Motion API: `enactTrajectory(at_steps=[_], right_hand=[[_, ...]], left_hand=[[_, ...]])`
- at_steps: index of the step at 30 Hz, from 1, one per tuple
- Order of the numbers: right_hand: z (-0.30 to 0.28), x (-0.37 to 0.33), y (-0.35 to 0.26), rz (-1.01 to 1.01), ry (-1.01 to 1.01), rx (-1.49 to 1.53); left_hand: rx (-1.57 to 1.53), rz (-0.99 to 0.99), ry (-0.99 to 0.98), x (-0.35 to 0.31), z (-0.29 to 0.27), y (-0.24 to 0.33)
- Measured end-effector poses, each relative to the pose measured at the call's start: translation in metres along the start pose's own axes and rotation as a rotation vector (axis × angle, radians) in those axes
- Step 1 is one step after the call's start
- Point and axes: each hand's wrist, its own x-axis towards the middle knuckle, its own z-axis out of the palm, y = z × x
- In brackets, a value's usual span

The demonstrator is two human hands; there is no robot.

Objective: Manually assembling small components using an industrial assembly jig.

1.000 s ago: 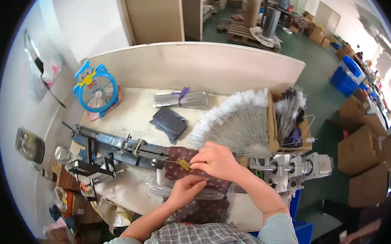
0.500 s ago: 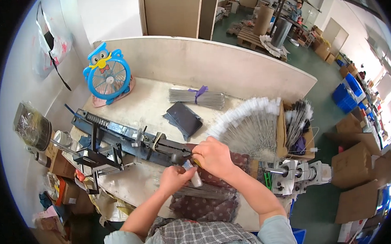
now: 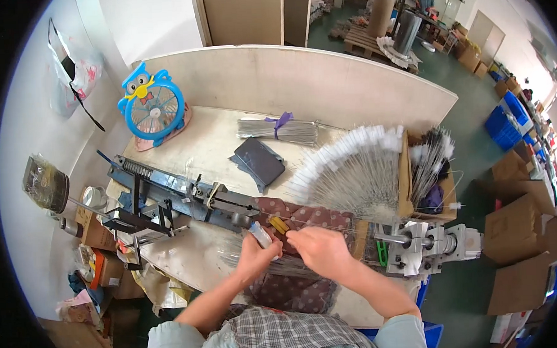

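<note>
At the bench's near edge, left hand (image 3: 255, 254) grips a small clear tube (image 3: 260, 234); right hand (image 3: 319, 250) pinches thin wire (image 3: 306, 227) over the dotted cloth (image 3: 296, 291), cushioning work.

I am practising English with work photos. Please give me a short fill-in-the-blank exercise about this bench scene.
1. The owl-shaped fan is mostly ___ in colour.
2. The bundle of metal rods is tied with a ___ band.
3. The left hand holds a small clear ___.

Missing words: blue; purple; tube
</note>
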Motion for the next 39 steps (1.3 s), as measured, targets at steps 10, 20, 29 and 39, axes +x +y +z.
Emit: enactTrajectory(at_steps=[10, 20, 29, 39], right_hand=[[0.046, 0.012, 0.017, 0.044, -0.152, -0.061], [0.044, 0.012, 0.014, 0.108, -0.208, -0.045], [0.052, 0.011, 0.011, 0.148, -0.301, -0.065], [0.031, 0.01, 0.004, 0.145, -0.335, -0.107]], left_hand=[[0.082, -0.03, 0.198, -0.008, -0.073, -0.004], [-0.551, -0.244, 0.788, -0.097, -0.183, -0.028], [-0.26, 0.16, 1.185, -0.099, -0.208, -0.04], [-0.785, -0.353, 0.451, -0.035, -0.181, -0.017]])
